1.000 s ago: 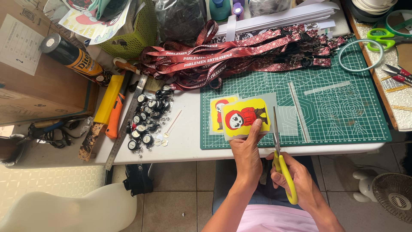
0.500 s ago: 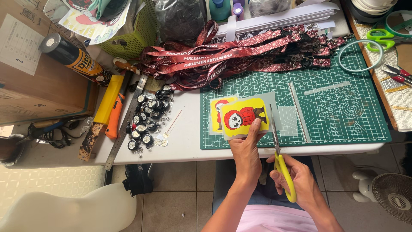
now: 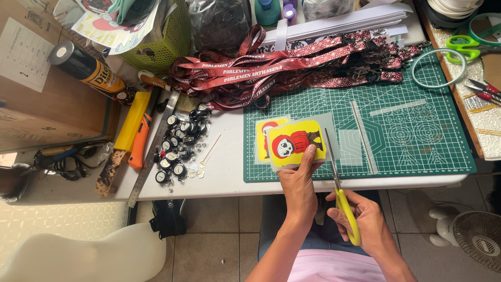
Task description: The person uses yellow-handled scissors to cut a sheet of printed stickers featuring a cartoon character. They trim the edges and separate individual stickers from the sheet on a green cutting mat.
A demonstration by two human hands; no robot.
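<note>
My left hand [image 3: 298,183] pinches the lower edge of a yellow sticker sheet [image 3: 295,142] with a red hooded figure on it, held over the front edge of the green cutting mat [image 3: 412,130]. My right hand [image 3: 361,219] grips yellow-handled scissors [image 3: 340,188], whose blades run up along the sheet's right side. A second yellow sticker [image 3: 262,140] lies on the mat just left of the held one.
A heap of red lanyards [image 3: 292,68] covers the mat's far edge. Black badge reels [image 3: 180,146], a steel ruler [image 3: 154,149], an orange knife and a spray can [image 3: 88,70] lie at left. Green scissors [image 3: 469,44], a fan [image 3: 477,240] and a white chair [image 3: 78,258] surround the table.
</note>
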